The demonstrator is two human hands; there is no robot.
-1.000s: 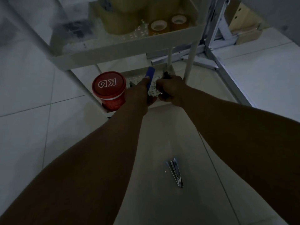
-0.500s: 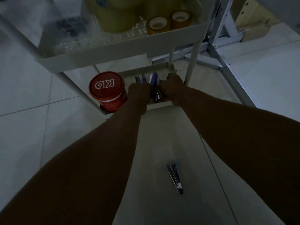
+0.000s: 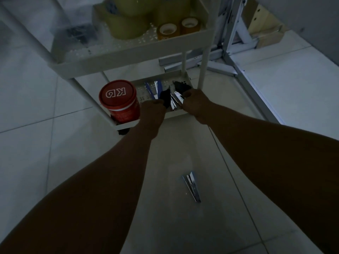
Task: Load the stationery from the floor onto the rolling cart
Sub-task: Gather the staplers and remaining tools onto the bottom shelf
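The white rolling cart (image 3: 128, 57) stands ahead of me. Its lowest tray (image 3: 180, 75) holds blue staplers (image 3: 157, 87) and black ones (image 3: 180, 86). My left hand (image 3: 153, 110) rests at the tray's near edge, its fingertips against a black stapler (image 3: 165, 97). The back of that hand hides its grip. My right hand (image 3: 195, 102) is beside it, fingers closed around a silver stapler (image 3: 178, 99) lying in the tray. One more silver and blue stapler (image 3: 192, 186) lies on the floor tiles between my forearms.
A red tub with a white logo (image 3: 119, 99) fills the left end of the lowest tray. The shelf above carries big tape rolls (image 3: 128, 26), two small tape rolls (image 3: 177, 28) and dark clips (image 3: 77, 33). A metal frame (image 3: 231, 43) and cardboard (image 3: 264, 24) stand at the right.
Both hands have gone down into the lowest tray. The blue stapler that my left hand held now lies in the tray, and the hands sit at its near edge.
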